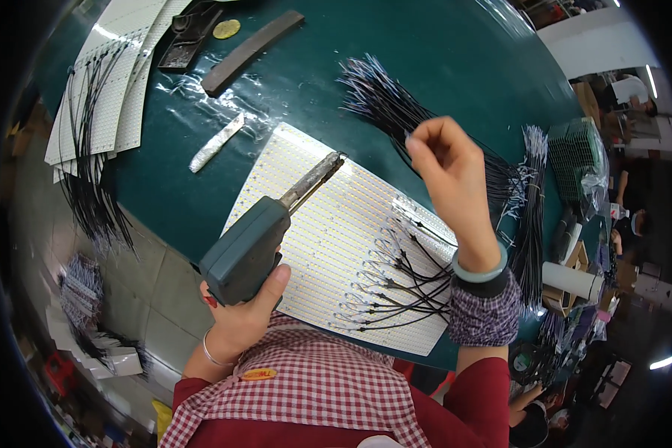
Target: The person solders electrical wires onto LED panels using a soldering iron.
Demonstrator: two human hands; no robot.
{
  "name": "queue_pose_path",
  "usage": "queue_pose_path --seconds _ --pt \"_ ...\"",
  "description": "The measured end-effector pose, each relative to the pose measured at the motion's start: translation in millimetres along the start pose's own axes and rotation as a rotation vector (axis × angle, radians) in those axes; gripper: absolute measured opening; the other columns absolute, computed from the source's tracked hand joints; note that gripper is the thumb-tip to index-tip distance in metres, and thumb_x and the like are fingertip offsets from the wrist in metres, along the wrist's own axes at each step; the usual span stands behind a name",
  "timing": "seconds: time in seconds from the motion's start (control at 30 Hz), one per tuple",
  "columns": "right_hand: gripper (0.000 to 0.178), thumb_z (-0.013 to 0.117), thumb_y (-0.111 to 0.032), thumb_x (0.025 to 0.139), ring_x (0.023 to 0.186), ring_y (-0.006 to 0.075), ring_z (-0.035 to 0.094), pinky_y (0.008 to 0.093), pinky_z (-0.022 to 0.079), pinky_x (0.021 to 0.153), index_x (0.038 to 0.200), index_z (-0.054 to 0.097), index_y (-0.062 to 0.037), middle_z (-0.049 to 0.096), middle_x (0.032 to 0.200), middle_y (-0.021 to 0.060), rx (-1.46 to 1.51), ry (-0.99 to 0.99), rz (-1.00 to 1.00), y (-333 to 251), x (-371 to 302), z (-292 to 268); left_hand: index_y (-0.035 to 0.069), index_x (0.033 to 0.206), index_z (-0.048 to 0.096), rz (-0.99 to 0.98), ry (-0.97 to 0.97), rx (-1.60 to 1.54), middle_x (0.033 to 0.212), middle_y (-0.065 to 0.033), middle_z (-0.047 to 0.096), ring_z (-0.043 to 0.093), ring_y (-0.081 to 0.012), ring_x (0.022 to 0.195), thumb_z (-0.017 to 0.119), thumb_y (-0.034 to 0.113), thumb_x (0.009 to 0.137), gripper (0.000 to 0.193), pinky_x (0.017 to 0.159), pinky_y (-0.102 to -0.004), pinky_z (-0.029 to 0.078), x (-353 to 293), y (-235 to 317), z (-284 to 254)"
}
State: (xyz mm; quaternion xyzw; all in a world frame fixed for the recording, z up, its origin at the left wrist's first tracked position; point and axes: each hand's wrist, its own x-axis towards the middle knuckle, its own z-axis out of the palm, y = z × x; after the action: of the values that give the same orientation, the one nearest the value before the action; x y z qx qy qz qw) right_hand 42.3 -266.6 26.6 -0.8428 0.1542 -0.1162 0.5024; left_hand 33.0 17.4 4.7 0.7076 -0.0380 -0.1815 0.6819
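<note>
My left hand (248, 317) is wrapped around the handle of a dark grey-green soldering gun (245, 245). Its long, crusted metal tip points up and right over a white LED panel sheet (313, 257) dotted with small yellowish spots. Along the panel's lower right lie several black wires (407, 295) with thin, light looped ends. My right hand (455, 175) is raised beyond the panel, fingers curled and thumb meeting the index finger. It is beside a loose bundle of black wires (396, 101) with stripped, light ends; whether a wire is in the pinch cannot be made out.
More white panels (116, 82) with black wires hang over the green table's left edge. Across the table lie a wrapped white stick (216, 143), a grey bar (254, 51), a black holder (189, 37) and a yellow disc (227, 29). Another wire bundle (532, 216) is at right.
</note>
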Motion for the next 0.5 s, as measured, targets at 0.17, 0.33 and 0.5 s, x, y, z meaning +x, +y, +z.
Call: queue_pose_path --seconds 0.17,0.33,0.5 --pt "0.008 0.067 -0.002 0.076 0.069 0.0112 0.051 0.0242 0.040 0.058 0.079 0.059 0.0000 0.054 0.079 0.0043 -0.047 0.064 0.170 31 -53 -3 -0.002 0.111 0.062 0.028 -0.102 0.039 0.092 -0.0062 0.064 0.056 -0.0077 0.063 0.074 0.004 0.079 0.035 0.054 -0.0216 0.045 1 -4 14" --pt "0.010 0.068 -0.001 0.073 0.070 0.0171 0.053 0.0286 0.046 0.065 0.078 0.060 0.0013 0.056 0.084 0.0086 -0.126 0.147 0.122 60 -69 10 -0.001 0.109 0.064 0.024 -0.184 0.090 0.097 -0.0061 0.067 0.063 -0.0115 0.079 0.076 0.005 0.078 0.034 0.070 -0.0250 0.052 1 -5 25" --pt "0.012 0.068 -0.002 0.072 0.071 0.0171 0.053 0.0287 0.046 0.065 0.078 0.059 0.0022 0.056 0.085 0.0087 -0.165 0.165 0.101 62 -68 13 -0.002 0.105 0.065 -0.024 -0.201 0.079 0.092 -0.0059 0.068 0.062 -0.0110 0.080 0.076 0.008 0.079 0.030 0.070 -0.0253 0.050 1 -7 34"
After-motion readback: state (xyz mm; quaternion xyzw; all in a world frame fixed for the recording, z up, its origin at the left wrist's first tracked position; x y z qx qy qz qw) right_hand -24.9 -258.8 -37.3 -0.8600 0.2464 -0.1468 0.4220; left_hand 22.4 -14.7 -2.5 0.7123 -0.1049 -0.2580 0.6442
